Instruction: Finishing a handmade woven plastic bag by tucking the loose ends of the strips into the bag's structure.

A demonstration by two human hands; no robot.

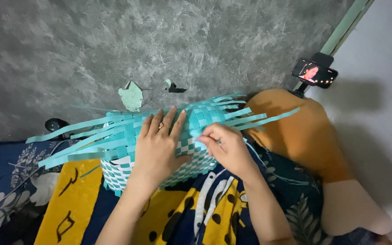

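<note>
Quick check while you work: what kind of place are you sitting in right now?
Probably a home, worked on the floor: a patterned blanket over a grey concrete floor, a phone on a stand, and both hands on a half-woven teal strip basket.

Woven teal-and-white basket (128,170) lies on the lap, loose teal strips (259,119) fanning off both ends. Left hand (157,147) flat on top of basket, fingers spread. Right hand (225,147) pinches a strip at basket's right edge. Phone on stand (314,72) up right of basket.
</note>
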